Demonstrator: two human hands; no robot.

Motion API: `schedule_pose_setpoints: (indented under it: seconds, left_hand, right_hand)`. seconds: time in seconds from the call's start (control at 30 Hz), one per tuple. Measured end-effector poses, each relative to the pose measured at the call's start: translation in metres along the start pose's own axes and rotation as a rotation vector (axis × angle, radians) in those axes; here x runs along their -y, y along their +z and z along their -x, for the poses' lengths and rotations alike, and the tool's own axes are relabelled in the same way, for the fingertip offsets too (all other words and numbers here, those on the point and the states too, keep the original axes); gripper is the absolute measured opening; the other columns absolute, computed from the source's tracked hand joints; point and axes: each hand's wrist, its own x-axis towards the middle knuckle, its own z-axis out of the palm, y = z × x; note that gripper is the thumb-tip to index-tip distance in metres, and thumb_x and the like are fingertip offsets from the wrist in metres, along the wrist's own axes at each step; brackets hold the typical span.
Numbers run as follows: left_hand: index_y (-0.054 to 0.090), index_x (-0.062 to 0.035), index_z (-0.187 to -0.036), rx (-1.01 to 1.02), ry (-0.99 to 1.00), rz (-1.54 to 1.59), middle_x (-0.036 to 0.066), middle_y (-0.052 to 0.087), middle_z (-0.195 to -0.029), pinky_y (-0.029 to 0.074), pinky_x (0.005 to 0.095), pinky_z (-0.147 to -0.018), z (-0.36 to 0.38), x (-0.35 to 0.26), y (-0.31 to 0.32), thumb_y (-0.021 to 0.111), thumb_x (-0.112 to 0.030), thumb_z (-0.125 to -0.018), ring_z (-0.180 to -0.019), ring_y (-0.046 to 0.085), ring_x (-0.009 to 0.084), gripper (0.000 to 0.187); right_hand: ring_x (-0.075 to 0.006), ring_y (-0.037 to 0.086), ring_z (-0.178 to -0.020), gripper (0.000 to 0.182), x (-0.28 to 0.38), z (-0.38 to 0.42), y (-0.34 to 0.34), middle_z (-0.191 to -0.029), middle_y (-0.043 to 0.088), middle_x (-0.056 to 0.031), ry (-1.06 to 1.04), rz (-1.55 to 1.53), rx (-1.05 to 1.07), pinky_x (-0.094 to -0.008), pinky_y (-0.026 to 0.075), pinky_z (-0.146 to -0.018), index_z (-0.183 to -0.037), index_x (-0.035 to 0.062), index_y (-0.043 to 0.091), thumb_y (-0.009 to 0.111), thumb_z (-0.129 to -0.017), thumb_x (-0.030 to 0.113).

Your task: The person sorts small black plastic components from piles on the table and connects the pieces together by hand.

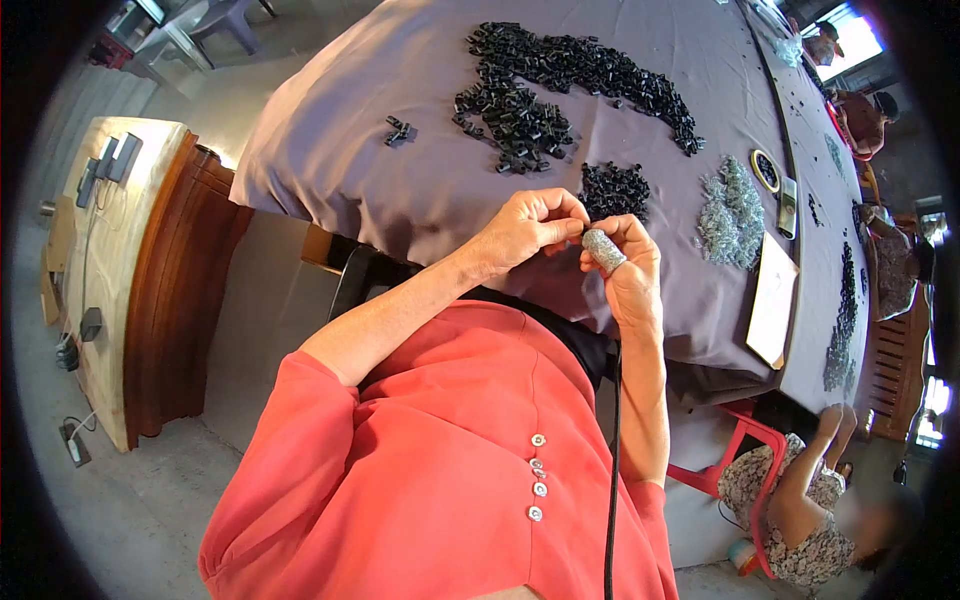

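Note:
My left hand (540, 228) is closed in a pinch, thumb against forefinger, right beside my right hand (632, 268). The fingers of the right hand are also bent together in a pinch. A tiny dark piece (587, 228) shows where the two sets of fingertips meet; its shape is mostly hidden. A silvery-grey sleeve-like wrap (604, 250) sits on what looks like the right thumb. Just beyond the fingertips lies a small heap of black plastic pieces (614, 188). Farther off, a bigger heap of similar black pieces (520, 125) spreads over the grey-mauve tablecloth (350, 120).
To the right are a pile of clear small pieces (732, 215), a tape roll (765, 170), a phone-like object (788, 208) and a pale card (772, 300). A person (800, 500) sits by a red chair (740, 455). A wooden cabinet (160, 290) stands left. A black cord (613, 480) hangs down my front.

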Motion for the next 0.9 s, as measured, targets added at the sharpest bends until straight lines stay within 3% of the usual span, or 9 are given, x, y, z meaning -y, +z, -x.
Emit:
schedule_pose_setpoints:
  seconds: [0.33, 0.47, 0.6, 0.9]
  left_hand:
    - [0.057, -0.0050, -0.090, 0.095, 0.018, 0.041, -0.002, 0.056, -0.076, 0.037, 0.0178, -0.054, 0.006, 0.000, 0.003, 0.056, -0.007, -0.086, -0.062, 0.045, 0.0040, 0.004]
    - [0.058, -0.0039, -0.089, 0.097, 0.043, 0.062, -0.001, 0.056, -0.075, 0.037, 0.0183, -0.053, 0.007, -0.001, 0.006, 0.057, -0.006, -0.085, -0.062, 0.045, 0.0045, 0.004]
    - [0.059, -0.0031, -0.088, 0.074, 0.051, -0.002, -0.001, 0.056, -0.073, 0.037, 0.0188, -0.053, 0.009, -0.008, 0.008, 0.058, -0.005, -0.084, -0.061, 0.046, 0.0049, 0.005]
    - [0.062, -0.0035, -0.083, 0.031, 0.026, -0.091, -0.001, 0.058, -0.068, 0.036, 0.0182, -0.049, 0.010, -0.014, 0.013, 0.059, -0.002, -0.082, -0.057, 0.045, 0.0028, 0.003]
  right_hand:
    - [-0.0080, 0.050, -0.056, 0.012, -0.002, 0.004, -0.001, -0.070, 0.053, -0.0020, 0.030, -0.067, 0.074, -0.0198, 0.042, -0.050, -0.072, 0.0041, 0.053, 0.064, -0.075, -0.001]
    - [-0.0106, 0.052, -0.054, 0.017, -0.008, 0.004, -0.005, -0.073, 0.051, -0.0046, -0.007, -0.139, 0.107, -0.0200, 0.041, -0.046, -0.072, 0.0054, 0.048, 0.063, -0.076, 0.000]
    - [-0.0055, 0.047, -0.051, 0.020, -0.001, 0.007, 0.004, -0.063, 0.049, 0.0008, 0.011, -0.195, 0.060, -0.0177, 0.036, -0.044, -0.068, 0.0060, 0.051, 0.070, -0.071, 0.001]
    - [-0.0061, 0.048, -0.053, 0.024, -0.002, 0.007, 0.000, -0.067, 0.050, 0.0005, 0.028, -0.160, 0.077, -0.0191, 0.038, -0.045, -0.068, 0.0067, 0.049, 0.073, -0.069, 0.003]
